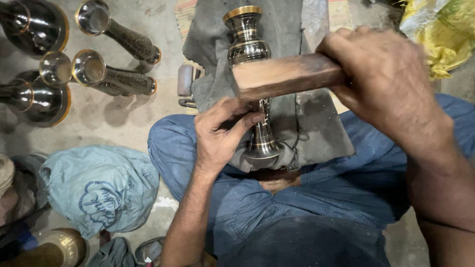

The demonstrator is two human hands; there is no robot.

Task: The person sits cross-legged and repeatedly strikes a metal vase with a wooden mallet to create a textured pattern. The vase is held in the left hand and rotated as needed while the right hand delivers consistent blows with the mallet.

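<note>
1. One person, seen from above, sat cross-legged in blue trousers (316,198) on a grey floor (123,123).
2. R hand (391,81) was closed in a fist round one wooden mallet (287,74); its block end sat blurred, right over the vase's mid-section.
3. L hand (220,133) had fingers curled at the lower stem of one dark metal vase (250,44), thumb and forefinger pinched together against it. Couldn't tell whether they held a small tool.
4. That vase lay lengthwise on one grey cloth (316,118) across the lap, gold-rimmed mouth pointing away from the person, flared foot nearest the body.
5. Top left: approx. 6 more dark, gold-rimmed vases (118,37), some lying on their sides w/ mouths facing the camera, some cut off by the edge, so count isn't firm.
6. One pale blue plastic bag (99,188) w/ a dark blue print lay left of the knee.
7. One yellow plastic bag (440,34) sat top right, well apart from the hands.
8. One brass-coloured vessel (64,244) showed bottom left, partly out of view.
</note>
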